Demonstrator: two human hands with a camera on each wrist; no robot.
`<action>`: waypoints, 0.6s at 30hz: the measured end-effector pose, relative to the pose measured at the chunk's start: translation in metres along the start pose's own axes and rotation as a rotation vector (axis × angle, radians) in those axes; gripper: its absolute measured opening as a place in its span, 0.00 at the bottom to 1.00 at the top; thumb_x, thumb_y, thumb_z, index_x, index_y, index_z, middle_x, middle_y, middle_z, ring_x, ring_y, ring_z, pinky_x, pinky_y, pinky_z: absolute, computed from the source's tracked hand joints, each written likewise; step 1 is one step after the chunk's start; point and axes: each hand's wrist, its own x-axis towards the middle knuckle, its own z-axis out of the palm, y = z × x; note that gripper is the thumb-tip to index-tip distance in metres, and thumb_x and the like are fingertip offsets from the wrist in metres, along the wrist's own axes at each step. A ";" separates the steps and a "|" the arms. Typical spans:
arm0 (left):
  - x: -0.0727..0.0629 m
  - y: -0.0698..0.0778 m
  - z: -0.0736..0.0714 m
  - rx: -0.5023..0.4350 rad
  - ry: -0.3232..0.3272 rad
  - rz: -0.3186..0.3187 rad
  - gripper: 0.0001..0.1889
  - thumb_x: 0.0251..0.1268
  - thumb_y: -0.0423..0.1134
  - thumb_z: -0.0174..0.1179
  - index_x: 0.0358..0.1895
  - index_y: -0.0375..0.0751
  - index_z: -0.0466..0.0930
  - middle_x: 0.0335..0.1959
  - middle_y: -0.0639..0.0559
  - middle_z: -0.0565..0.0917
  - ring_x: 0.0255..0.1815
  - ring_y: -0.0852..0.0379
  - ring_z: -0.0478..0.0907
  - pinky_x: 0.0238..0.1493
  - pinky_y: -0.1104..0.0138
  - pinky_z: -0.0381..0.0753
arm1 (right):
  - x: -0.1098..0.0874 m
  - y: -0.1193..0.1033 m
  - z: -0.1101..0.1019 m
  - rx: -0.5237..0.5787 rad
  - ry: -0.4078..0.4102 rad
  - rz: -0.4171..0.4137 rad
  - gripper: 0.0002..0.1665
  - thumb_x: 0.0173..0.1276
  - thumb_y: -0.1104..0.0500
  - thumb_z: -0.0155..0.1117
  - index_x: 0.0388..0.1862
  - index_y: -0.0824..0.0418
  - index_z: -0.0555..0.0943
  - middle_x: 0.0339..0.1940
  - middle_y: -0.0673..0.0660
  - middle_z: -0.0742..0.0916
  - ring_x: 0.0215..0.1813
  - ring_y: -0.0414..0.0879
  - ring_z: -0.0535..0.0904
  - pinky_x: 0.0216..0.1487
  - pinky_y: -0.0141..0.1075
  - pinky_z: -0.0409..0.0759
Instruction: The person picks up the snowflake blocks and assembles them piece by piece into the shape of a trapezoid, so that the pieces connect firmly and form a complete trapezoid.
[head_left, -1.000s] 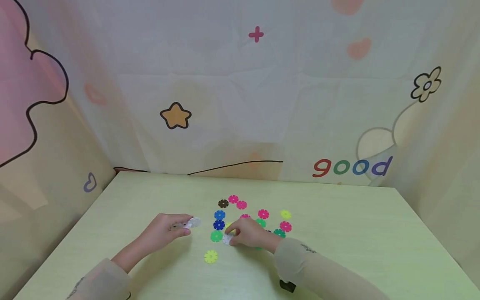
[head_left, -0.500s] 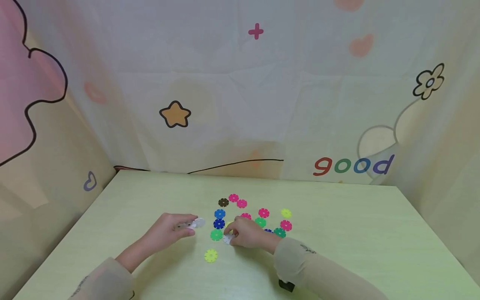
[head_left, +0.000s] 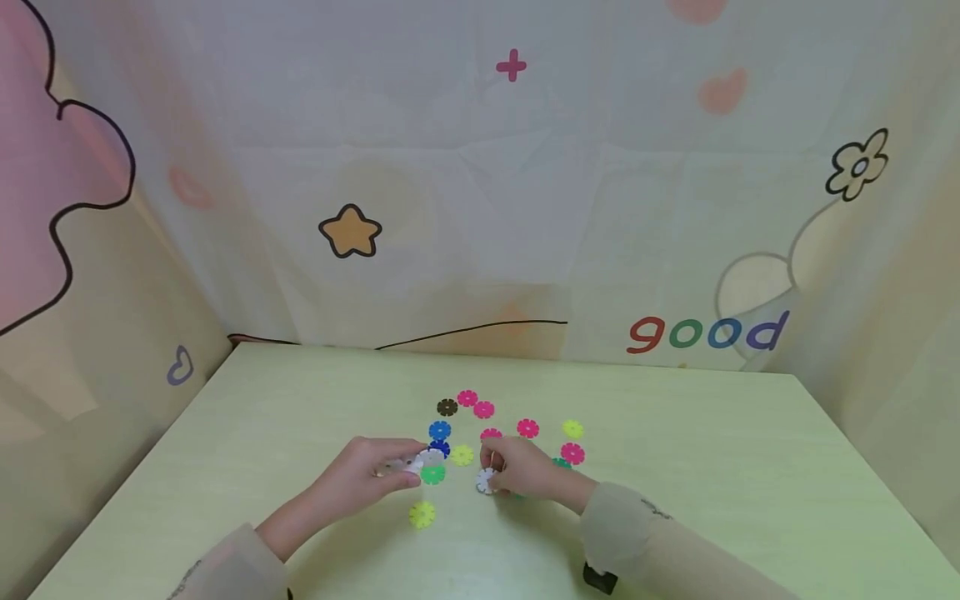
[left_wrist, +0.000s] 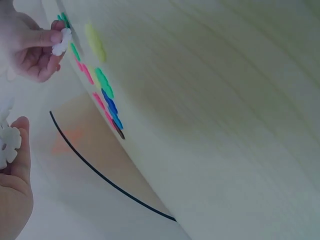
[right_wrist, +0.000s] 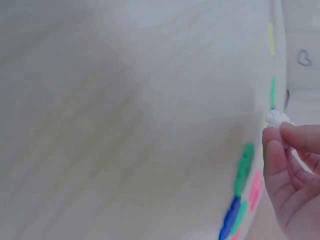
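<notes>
My left hand (head_left: 358,482) holds several white notched discs (head_left: 431,458) between thumb and fingers, above the left side of the spread. In the left wrist view, a white disc (left_wrist: 9,146) shows by the thumb; how the discs join cannot be told. My right hand (head_left: 531,472) pinches a single white notched disc (head_left: 484,481) by its edge, seen face-on in the head view. Close to the left fingertips lie a light green disc (head_left: 432,476) and a dark blue disc (head_left: 441,448), both partly covered. A yellow disc (head_left: 462,455) lies between the hands.
On the pale table (head_left: 712,483) are pink discs (head_left: 528,428), a brown disc (head_left: 447,407), a blue disc (head_left: 440,430) and a nearer yellow disc (head_left: 422,514). My right hand hides some pieces. A printed cloth (head_left: 465,233) stands behind the table.
Both hands have moved right. The left brings its white discs over the left column of discs; the right carries its white disc away from the light green one, uncovering the yellow disc.
</notes>
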 end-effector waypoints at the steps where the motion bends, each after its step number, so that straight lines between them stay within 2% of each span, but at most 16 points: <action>1: 0.001 0.002 0.002 -0.002 0.000 0.003 0.22 0.54 0.47 0.59 0.51 0.41 0.76 0.50 0.48 0.79 0.49 0.53 0.78 0.44 0.64 0.78 | -0.003 0.001 -0.004 0.040 0.007 -0.005 0.08 0.54 0.68 0.62 0.29 0.59 0.72 0.23 0.52 0.76 0.21 0.41 0.72 0.23 0.30 0.74; 5: 0.005 0.008 0.008 0.015 0.002 0.016 0.21 0.53 0.46 0.59 0.51 0.42 0.76 0.49 0.49 0.80 0.48 0.54 0.78 0.44 0.65 0.78 | -0.017 -0.002 -0.018 0.229 0.024 -0.038 0.07 0.56 0.67 0.61 0.32 0.64 0.73 0.23 0.54 0.77 0.20 0.42 0.75 0.24 0.32 0.77; 8: 0.007 0.012 0.012 0.029 0.004 0.028 0.21 0.53 0.45 0.60 0.51 0.44 0.76 0.49 0.50 0.80 0.47 0.55 0.78 0.43 0.66 0.78 | -0.028 -0.009 -0.027 0.346 0.034 -0.048 0.09 0.56 0.66 0.61 0.36 0.67 0.73 0.27 0.56 0.78 0.23 0.44 0.77 0.28 0.34 0.79; 13: 0.010 0.019 0.018 0.030 0.031 0.086 0.20 0.53 0.43 0.60 0.50 0.41 0.77 0.48 0.49 0.81 0.47 0.55 0.78 0.43 0.66 0.78 | -0.041 -0.021 -0.037 0.469 0.044 -0.031 0.13 0.57 0.65 0.62 0.40 0.69 0.74 0.29 0.57 0.79 0.25 0.44 0.79 0.29 0.35 0.80; 18: 0.010 0.025 0.023 0.069 0.057 0.162 0.20 0.55 0.45 0.58 0.50 0.41 0.77 0.48 0.48 0.80 0.49 0.54 0.78 0.44 0.66 0.78 | -0.047 -0.026 -0.038 0.564 0.043 -0.011 0.14 0.57 0.65 0.61 0.41 0.71 0.74 0.27 0.55 0.79 0.25 0.43 0.81 0.29 0.34 0.80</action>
